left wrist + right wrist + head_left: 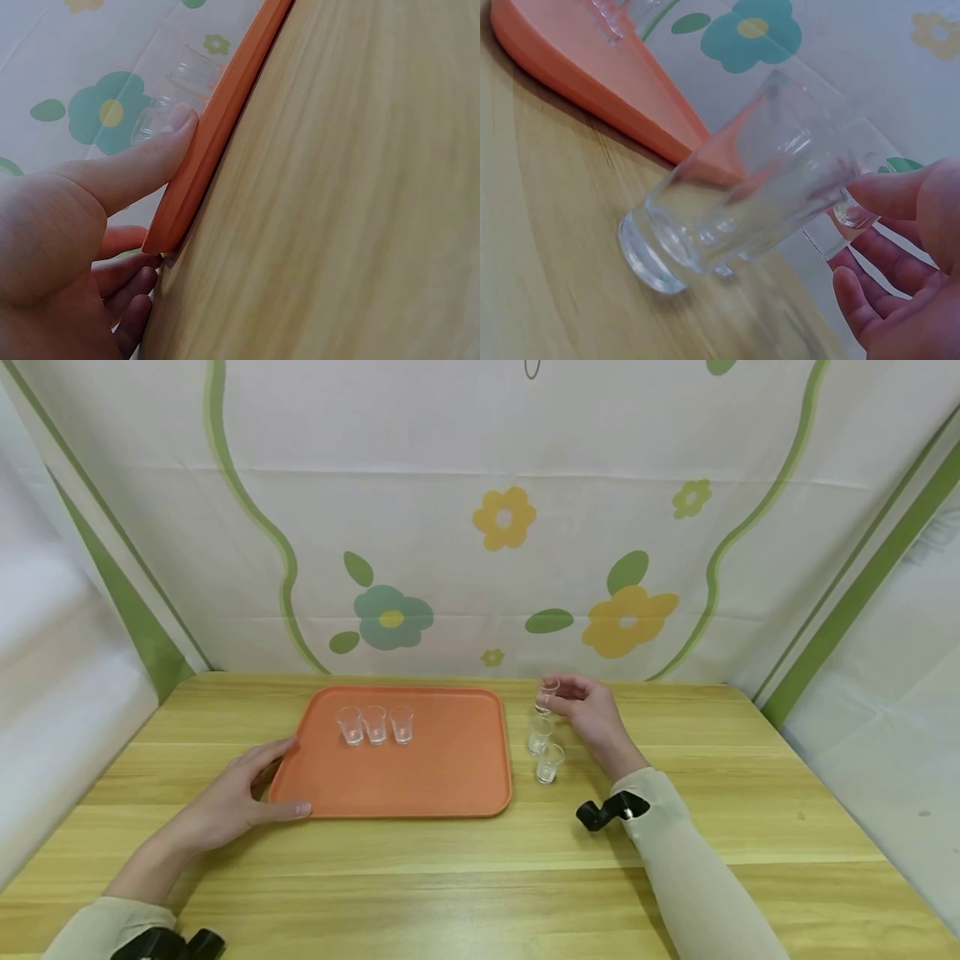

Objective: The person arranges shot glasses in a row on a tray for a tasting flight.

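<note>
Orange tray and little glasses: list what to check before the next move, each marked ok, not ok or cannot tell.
1. Orange tray flat on the wooden table: ok.
2. Left hand at the tray's edge: ok, thumb and a finger touch it.
3. Right hand with its grip on the far glass: ok, thumb and fingers pinch it.
4. Far glass lifted off the table: cannot tell.
5. Row of three glasses upright on the tray: ok.
6. All glasses on the tray: not ok; the far glass and two standing glasses are to its right.
</note>
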A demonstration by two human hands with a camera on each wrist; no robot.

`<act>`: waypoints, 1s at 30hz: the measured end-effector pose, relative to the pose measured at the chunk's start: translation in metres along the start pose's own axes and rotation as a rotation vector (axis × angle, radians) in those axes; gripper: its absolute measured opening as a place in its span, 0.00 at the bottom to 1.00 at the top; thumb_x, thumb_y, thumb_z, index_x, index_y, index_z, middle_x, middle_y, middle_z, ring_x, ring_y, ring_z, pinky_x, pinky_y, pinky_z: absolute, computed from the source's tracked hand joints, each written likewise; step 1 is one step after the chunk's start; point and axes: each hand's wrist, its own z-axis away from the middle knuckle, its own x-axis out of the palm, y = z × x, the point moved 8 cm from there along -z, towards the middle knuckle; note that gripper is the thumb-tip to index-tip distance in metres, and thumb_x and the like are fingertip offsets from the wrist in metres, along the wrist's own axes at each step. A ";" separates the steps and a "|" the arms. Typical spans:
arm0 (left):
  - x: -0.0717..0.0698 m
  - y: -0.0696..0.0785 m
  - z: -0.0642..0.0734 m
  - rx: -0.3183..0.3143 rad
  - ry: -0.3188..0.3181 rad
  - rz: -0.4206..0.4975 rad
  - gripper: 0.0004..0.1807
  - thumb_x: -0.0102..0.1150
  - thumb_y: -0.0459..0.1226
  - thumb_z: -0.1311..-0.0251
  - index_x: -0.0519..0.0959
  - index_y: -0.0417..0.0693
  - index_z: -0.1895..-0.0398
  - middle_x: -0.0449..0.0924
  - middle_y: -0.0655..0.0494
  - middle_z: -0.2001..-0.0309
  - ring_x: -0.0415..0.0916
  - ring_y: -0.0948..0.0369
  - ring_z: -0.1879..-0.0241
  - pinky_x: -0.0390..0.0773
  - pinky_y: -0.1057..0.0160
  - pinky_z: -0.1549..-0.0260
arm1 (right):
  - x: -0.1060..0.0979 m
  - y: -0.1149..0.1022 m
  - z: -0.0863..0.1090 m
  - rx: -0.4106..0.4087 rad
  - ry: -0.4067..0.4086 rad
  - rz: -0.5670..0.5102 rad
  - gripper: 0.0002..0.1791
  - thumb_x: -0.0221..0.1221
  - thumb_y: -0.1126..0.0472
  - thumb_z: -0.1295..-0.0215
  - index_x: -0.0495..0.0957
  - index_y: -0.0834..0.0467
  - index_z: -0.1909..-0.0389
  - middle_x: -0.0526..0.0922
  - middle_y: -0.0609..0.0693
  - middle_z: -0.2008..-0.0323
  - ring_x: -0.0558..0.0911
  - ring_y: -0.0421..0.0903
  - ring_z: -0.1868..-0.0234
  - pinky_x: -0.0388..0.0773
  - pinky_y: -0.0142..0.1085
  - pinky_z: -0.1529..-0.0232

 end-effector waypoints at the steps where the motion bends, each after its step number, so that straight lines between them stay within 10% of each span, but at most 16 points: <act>1: 0.000 0.000 0.000 0.000 0.001 -0.001 0.56 0.77 0.45 0.39 0.54 0.36 0.16 0.53 0.27 0.20 0.53 0.26 0.23 0.63 0.24 0.33 | 0.000 -0.001 0.000 0.001 0.000 0.000 0.29 0.74 0.57 0.34 0.79 0.62 0.34 0.87 0.48 0.46 0.85 0.40 0.46 0.84 0.33 0.43; 30: 0.000 -0.001 0.001 0.003 -0.007 0.003 0.55 0.77 0.44 0.38 0.54 0.36 0.16 0.51 0.26 0.19 0.51 0.24 0.23 0.63 0.23 0.34 | 0.035 -0.041 0.015 -0.077 -0.067 0.031 0.23 0.74 0.62 0.35 0.84 0.60 0.39 0.89 0.56 0.45 0.88 0.42 0.51 0.86 0.33 0.46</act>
